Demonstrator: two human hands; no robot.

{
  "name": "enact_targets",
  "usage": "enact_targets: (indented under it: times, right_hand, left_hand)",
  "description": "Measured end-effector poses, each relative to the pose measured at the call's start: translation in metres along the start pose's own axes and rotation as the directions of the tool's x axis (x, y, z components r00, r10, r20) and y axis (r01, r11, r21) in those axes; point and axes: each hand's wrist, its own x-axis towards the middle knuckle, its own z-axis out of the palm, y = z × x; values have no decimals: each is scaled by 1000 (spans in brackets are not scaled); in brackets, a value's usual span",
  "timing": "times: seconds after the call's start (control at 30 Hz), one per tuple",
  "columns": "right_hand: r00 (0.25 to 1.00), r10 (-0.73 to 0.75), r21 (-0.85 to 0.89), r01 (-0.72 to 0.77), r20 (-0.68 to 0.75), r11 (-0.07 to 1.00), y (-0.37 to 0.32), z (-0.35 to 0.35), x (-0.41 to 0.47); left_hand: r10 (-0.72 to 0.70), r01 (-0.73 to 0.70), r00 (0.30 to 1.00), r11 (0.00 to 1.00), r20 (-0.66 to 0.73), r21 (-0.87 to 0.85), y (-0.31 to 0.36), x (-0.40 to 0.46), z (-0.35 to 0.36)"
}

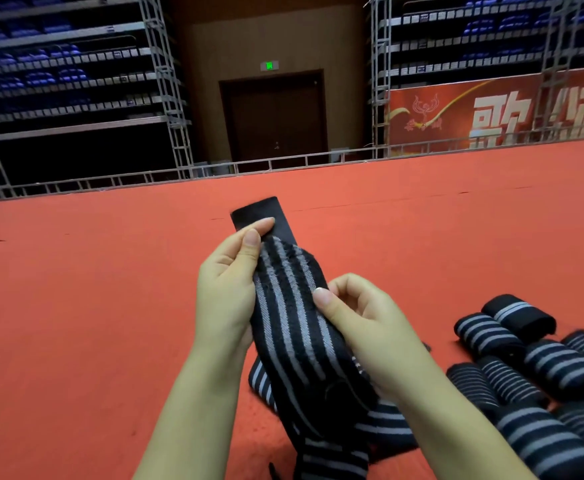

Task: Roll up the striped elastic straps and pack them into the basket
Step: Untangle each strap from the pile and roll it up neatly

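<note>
A red-orange carpet (110,306) covers the floor and runs back to a low metal railing (283,164). Behind it stands a dark double door (275,116) in a brown wall, a green exit sign (269,66) lit above it. Folded blue seating (48,64) rises on metal scaffolding either side — dimly lit — with a red banner (491,112) at right.

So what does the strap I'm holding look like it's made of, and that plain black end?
Striped strap: looks like woven elastic fabric, matte, slightly fuzzy ribs. Black end tab: smoother and flat, possibly hook-and-loop or webbing; can't tell.
</note>
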Motion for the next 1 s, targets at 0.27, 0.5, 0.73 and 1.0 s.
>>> enact_targets:
  times: [0.27,0.5,0.73,1.0]
  right_hand:
    - [968,-178,-277,124,-179,953,19,-7,-1]
    - [966,-199,-137,177,-164,975,18,-9,3]
    - [891,-277,39,311,-360,950,9,-2,24]
    - [898,-249,58,289,-362,956,-4,7,46]
  left_hand:
    - [-45,49,993,998,109,-40,6,-1,5]
    - [11,-20,981,999,192,46,14,6,5]
    - [68,-82,959,996,275,43,-12,3,1]
    - [66,-73,966,997,250,21,-38,-19,4]
